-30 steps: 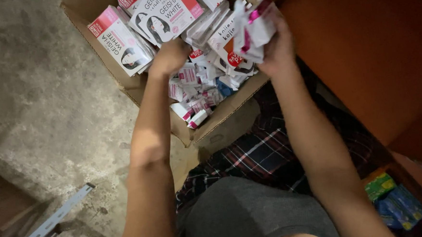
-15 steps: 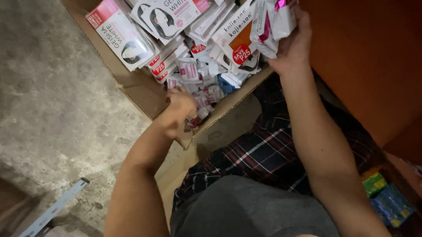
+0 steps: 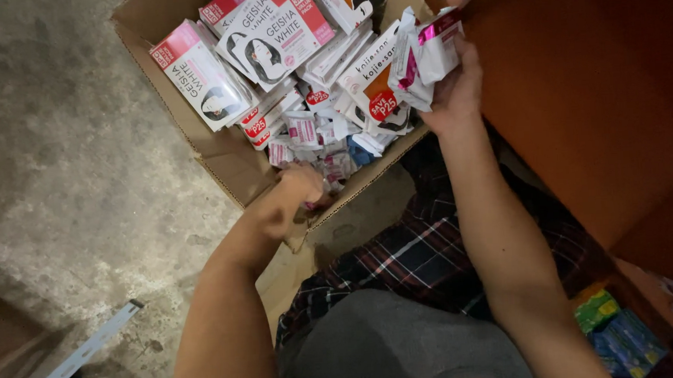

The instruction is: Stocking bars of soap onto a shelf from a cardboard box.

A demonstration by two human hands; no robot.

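Head view: right hand (image 3: 454,83) clamps a bunch of small white packets (image 3: 422,58) at the far right edge of the cardboard box (image 3: 220,160). Left hand (image 3: 302,187) dips into the near corner, grip hidden. Box mostly full; plenty left inside.

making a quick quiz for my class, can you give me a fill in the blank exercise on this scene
1. The right hand holds up a bunch of small white packets with ____ foil ends.
2. The left hand reaches into the near corner of an open brown ____ box.
3. That box stands on a grey ____ floor.
4. The person's lap is covered by dark ____ cloth crossed with red and white lines.

Missing words: pink; cardboard; concrete; plaid
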